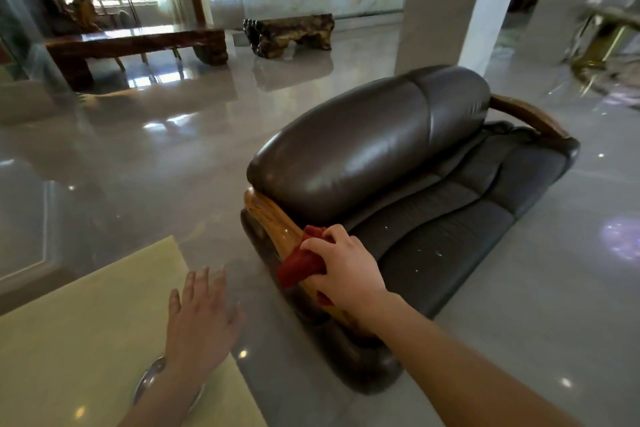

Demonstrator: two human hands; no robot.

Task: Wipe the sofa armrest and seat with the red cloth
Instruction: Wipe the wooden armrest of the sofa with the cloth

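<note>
Your right hand (pixel 341 262) is closed around the red cloth (pixel 300 257), fingers curled over the top of it, pressing it onto the near wooden armrest (pixel 273 218) of the sofa (pixel 415 191). The cloth is bunched, draped across the armrest about halfway along its length, with one fold hanging over the armrest's outer side and a small corner showing under your wrist. Your left hand (pixel 201 319) is spread flat and open, fingers apart, holding nothing; it hovers off the outer side of the armrest, over the edge of a pale yellow-green surface (pixel 86 340) and the glossy floor (pixel 138 166). A silver bangle (pixel 152 380) sits on that wrist. The sofa's dark leather seat (pixel 450 239) lies just beyond the armrest on its inner side, with a few small pale specks on it. The rounded backrest (pixel 363 142) rises above the far end of the armrest, touching it, and a second wooden armrest (pixel 526 116) curves at the opposite end of the sofa
</note>
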